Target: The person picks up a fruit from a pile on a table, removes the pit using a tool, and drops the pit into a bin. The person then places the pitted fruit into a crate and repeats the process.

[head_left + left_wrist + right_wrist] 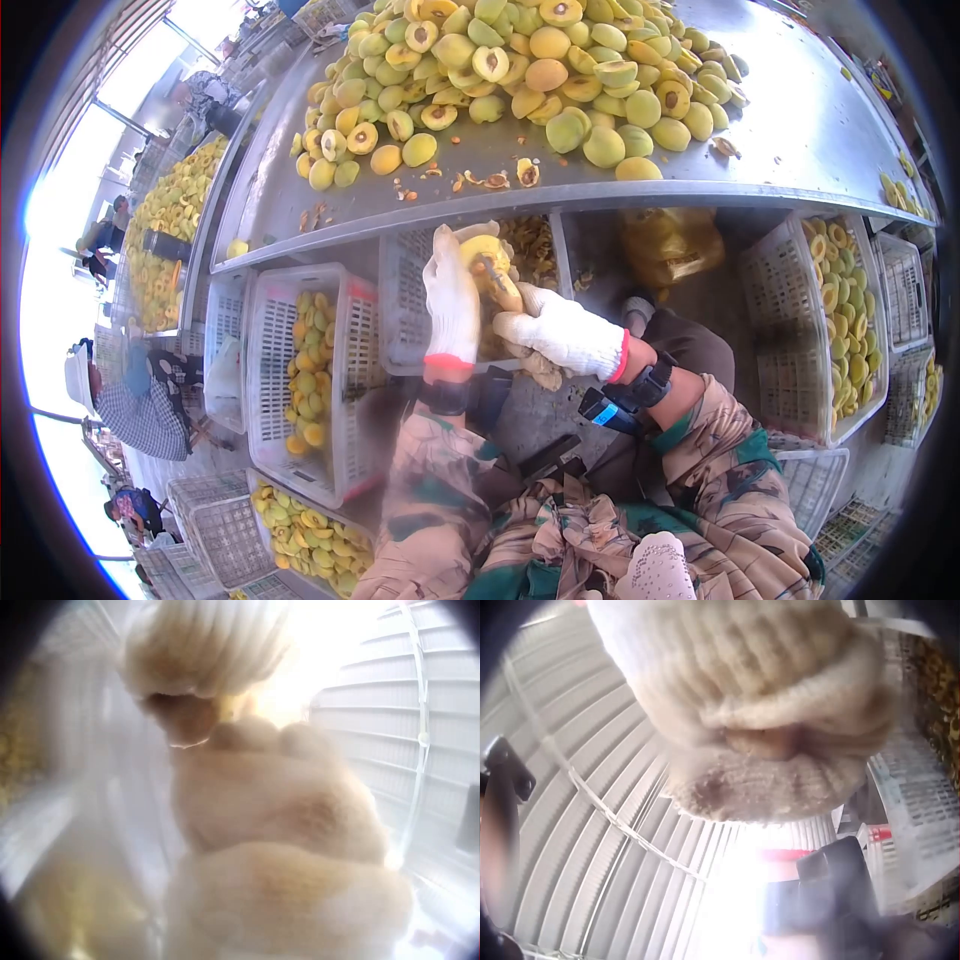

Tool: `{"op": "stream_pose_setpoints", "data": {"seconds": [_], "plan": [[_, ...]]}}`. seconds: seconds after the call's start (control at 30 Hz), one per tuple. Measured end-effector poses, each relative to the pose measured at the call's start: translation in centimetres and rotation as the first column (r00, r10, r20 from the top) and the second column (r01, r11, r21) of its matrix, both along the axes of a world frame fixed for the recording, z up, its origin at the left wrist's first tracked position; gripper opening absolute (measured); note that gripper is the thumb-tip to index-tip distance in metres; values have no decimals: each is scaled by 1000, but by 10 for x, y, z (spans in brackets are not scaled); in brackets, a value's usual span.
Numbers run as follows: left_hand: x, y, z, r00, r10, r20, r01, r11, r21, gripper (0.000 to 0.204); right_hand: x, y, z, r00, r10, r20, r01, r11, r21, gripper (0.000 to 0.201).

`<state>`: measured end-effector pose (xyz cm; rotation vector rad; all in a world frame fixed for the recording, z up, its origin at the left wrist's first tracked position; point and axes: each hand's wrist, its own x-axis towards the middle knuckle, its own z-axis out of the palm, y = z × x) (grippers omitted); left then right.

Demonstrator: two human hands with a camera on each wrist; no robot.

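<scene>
My gloved left hand (450,305) grips a yellow stone fruit (482,246) just below the table edge. The fruit is cut, with a dark gap on the side facing my right hand. My gloved right hand (568,332) grips a short wooden-handled tool (507,296), its dark metal end against the fruit. Close up in the right wrist view, the curled glove (757,667) surrounds the brown handle end (765,742). The left wrist view is blurred; the left glove's curled fingers (277,802) fill it and hide most of the fruit.
A heap of yellow-green fruit (560,70) covers the metal table (270,190), with scraps along its front edge. Beneath my hands stands a white crate (405,300) with brown pits (530,245). Fruit-filled crates stand left (275,370) and right (790,330). Other people work at far left.
</scene>
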<state>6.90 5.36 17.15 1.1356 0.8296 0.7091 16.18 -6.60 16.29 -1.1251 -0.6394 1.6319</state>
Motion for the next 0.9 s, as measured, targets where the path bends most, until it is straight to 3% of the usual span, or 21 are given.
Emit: {"op": "stream_pose_setpoints", "data": {"seconds": [0.07, 0.17, 0.2, 0.27, 0.3, 0.33, 0.4, 0.5, 0.6, 0.63, 0.73, 0.77, 0.83, 0.87, 0.9], "plan": [[-3, 1, 0, 1000, -19, -19, 19, 999, 28, 59, 4, -2, 2, 997, 75, -27, -77, 996, -48, 19], [-2, 1, 6, 999, 17, -36, -16, 1000, 26, 60, 4, -2, 2, 952, 97, -290, -101, 995, 3, 19], [-1, 0, 7, 998, 39, -41, -38, 999, 17, 60, 0, -2, 6, 996, 51, -72, -52, 999, 1, 18], [1, 2, -2, 993, 82, -81, -71, 989, 126, 59, -11, -1, 17, 931, -53, 361, 43, 998, 35, 16], [1, 3, -5, 989, 102, -103, -83, 980, 179, 58, -11, -2, 14, 964, -16, 265, 24, 999, -28, 15], [-1, 5, -6, 996, 23, -81, -15, 994, 105, 59, -8, -2, 11, 997, 18, 81, -16, 999, -36, 16], [-8, 7, 1, 992, -125, -17, 124, 991, -45, 59, -3, -4, 6, 954, 84, -287, -99, 994, -38, 17], [-6, 5, -5, 996, -83, 25, 84, 996, -35, 61, -5, -4, 12, 966, 79, -247, -100, 992, -72, 16], [-7, 4, -5, 994, -64, 85, 69, 997, -47, 63, 2, 1, 3, 805, 150, -574, -168, 986, 22, 16], [-8, 3, -2, 991, -70, 115, 77, 995, -61, 63, 2, 0, 4, 797, 138, -588, -148, 988, 31, 15], [-11, 11, 7, 993, -12, 115, 50, 939, -339, 61, -1, 1, 15, 793, 148, -591, -139, 988, 62, 14], [-20, 13, 5, 994, -7, 112, 37, 962, -270, 62, -1, 1, 19, 800, 168, -576, -149, 986, 81, 14], [-47, 18, 11, 978, 127, -164, -124, 992, 30, 64, -2, 1, 18, 824, 196, -531, -166, 981, 104, 14], [-62, 23, 16, 936, 218, -278, -168, 967, 193, 65, -3, 3, 16, 859, 154, -488, -150, 988, 48, 14], [-87, 40, 7, 907, 311, -282, -238, 934, 267, 62, -3, 3, 13, 890, 108, -444, -124, 992, -7, 14]]}}
